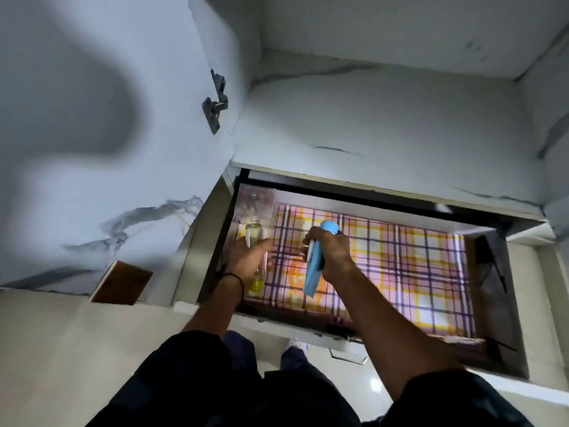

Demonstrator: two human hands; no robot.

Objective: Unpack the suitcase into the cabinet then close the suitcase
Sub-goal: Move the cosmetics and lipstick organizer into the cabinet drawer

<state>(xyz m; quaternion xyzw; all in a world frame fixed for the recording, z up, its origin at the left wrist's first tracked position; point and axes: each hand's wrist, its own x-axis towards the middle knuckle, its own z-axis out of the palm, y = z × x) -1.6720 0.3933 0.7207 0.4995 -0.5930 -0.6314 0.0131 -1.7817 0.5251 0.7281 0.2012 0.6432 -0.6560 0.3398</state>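
Marble-patterned cabinet fills twelve o'clock; its drawer is open, checked liner bare toward three o'clock. Left hand grips a clear bottle close to the nine o'clock rim; right hand clasps a blue bottle over the centre.

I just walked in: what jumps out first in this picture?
The bright plaid lining of the open drawer, at the centre, catches the eye first. Over it the left hand grips a clear bottle with yellow liquid, and the right hand grips a light blue bottle.
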